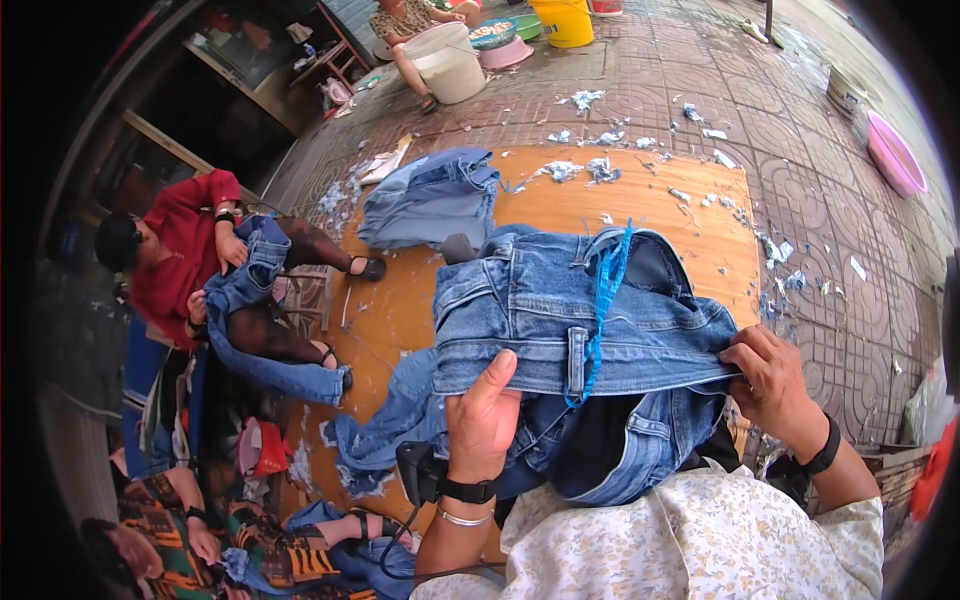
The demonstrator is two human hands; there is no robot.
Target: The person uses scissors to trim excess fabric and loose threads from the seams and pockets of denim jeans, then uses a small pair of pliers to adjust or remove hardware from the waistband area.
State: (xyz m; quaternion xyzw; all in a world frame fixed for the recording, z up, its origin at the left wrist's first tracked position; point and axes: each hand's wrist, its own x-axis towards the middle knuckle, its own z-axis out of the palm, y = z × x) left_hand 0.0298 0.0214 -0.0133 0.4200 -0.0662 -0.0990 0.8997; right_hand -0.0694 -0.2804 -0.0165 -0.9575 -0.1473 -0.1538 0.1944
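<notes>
A pair of blue jeans (530, 300) is held up over my lap, with its waistband stretched across between my hands and a bright blue ribbon-like strip (607, 315) hanging over it by a belt loop. My left hand (480, 420) grips the lower left of the waistband, thumb in front and fingers hidden behind. My right hand (765, 385) is closed on the waistband's right end, fingertips pressed to the denim. More dark denim hangs beneath, partly over my patterned clothing.
A wooden board (630, 190) bears folded jeans (425, 200) and scraps. A person in red (170, 240) holds jeans at left; another (180, 540) sits lower left. Behind are a seated person (410, 20), white bucket (450, 75) and yellow bucket (560, 20). A pink basin (893, 155) lies right.
</notes>
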